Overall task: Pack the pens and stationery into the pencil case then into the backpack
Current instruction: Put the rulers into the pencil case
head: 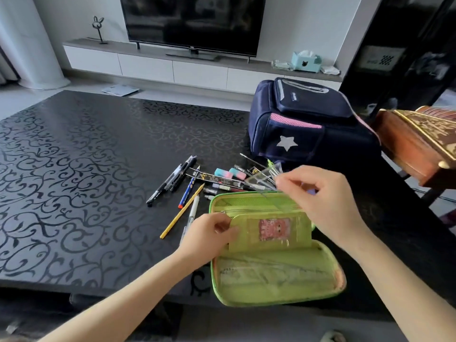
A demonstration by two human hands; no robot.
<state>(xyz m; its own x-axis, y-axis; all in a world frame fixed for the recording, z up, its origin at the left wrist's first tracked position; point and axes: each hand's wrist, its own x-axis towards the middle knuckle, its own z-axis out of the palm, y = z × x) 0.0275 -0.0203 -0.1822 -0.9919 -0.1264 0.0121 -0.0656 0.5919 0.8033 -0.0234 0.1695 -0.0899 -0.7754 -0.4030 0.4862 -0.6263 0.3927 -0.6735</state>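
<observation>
Pencil case (276, 280), right hand (318, 193) pinching ruler (260, 180) above

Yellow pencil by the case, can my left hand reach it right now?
Probably yes: the yellow pencil lies uncovered beside the left hand, though that hand grips the pencil case flap.

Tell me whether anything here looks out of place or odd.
Papers lie on the floor by the TV cabinet, which looks out of place. Pens and erasers lie scattered on the table beside the open case, awaiting packing. Nothing looks damaged.
</observation>
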